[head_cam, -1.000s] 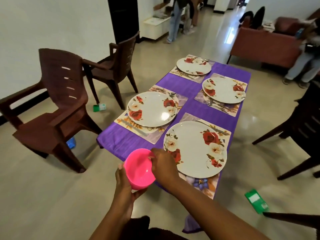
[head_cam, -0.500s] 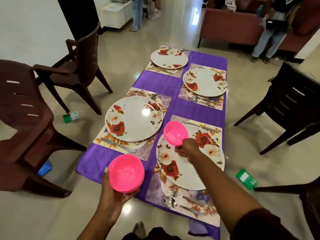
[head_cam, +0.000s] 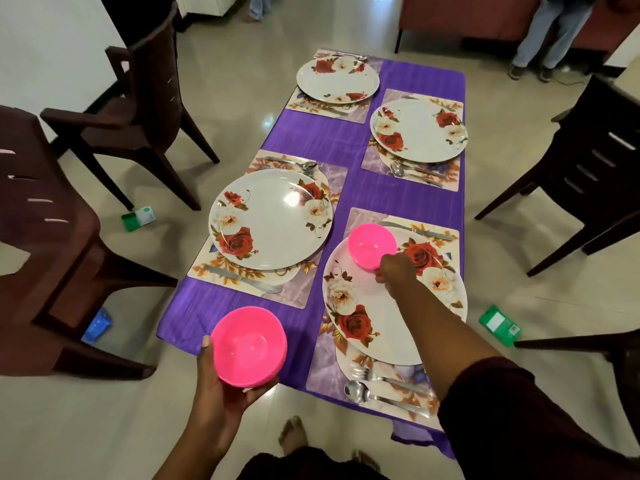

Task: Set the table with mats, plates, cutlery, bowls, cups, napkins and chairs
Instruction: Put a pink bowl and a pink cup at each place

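A low table with a purple cloth [head_cam: 360,188] carries several floral mats, each with a rose-patterned plate and cutlery. My right hand [head_cam: 396,271] pinches the rim of a pink bowl [head_cam: 370,244] set on the far part of the near right plate [head_cam: 388,327]. My left hand [head_cam: 221,389] grips a stack of pink bowls [head_cam: 247,346] from below, held over the table's near left corner. A fork and spoon [head_cam: 377,389] lie on the near right mat in front of that plate. The near left plate [head_cam: 270,220] carries nothing.
Brown plastic chairs stand on the left [head_cam: 52,244] and far left [head_cam: 138,98], dark chairs on the right [head_cam: 588,168]. Small green packs [head_cam: 138,218] [head_cam: 498,323] and a blue one [head_cam: 98,323] lie on the floor. People stand by a red sofa [head_cam: 485,19] at the back.
My right hand lifted one pink bowl off the stack, carried it over the near right plate and lowered it onto the plate's far part. I stepped closer; the left hand kept the stack.
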The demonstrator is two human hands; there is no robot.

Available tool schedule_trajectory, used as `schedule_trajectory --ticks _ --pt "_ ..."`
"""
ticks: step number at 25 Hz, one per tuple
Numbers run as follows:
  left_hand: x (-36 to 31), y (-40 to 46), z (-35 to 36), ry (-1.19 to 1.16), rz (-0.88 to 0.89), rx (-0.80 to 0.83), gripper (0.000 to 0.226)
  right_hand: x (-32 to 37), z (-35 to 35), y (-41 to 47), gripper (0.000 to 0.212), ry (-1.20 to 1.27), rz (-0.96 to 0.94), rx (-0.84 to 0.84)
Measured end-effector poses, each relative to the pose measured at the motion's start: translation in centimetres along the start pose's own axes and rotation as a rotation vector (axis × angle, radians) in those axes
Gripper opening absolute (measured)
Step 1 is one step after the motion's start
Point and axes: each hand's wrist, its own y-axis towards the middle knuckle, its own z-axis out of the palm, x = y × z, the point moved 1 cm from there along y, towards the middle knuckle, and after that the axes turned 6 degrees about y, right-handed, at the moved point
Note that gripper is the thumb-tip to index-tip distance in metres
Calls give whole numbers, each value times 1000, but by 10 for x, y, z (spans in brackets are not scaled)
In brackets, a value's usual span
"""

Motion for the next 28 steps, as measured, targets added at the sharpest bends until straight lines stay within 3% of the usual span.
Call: schedule_trajectory --ticks 5,8,15,20,23,26,28 --pt "1 -4 7 33 -30 57 57 -9 2 -5 53 2 3 57" --pt "3 -7 13 61 -48 82 52 -13 2 -10 43 28 46 99" --pt "10 -11 4 112 -93 121 53 -10 10 -3 41 255 96 -46" --pt "9 -4 -2 112 -93 131 58 -11 10 -10 45 223 55 -69" --pt "12 0 9 97 -87 141 57 -29 7 -41 33 131 -32 -83" --pt "21 4 37 68 -108 171 54 -36 -4 -91 12 112 -203 111" --pt "29 8 63 61 -130 219 52 -31 -16 -125 19 56 -230 374"
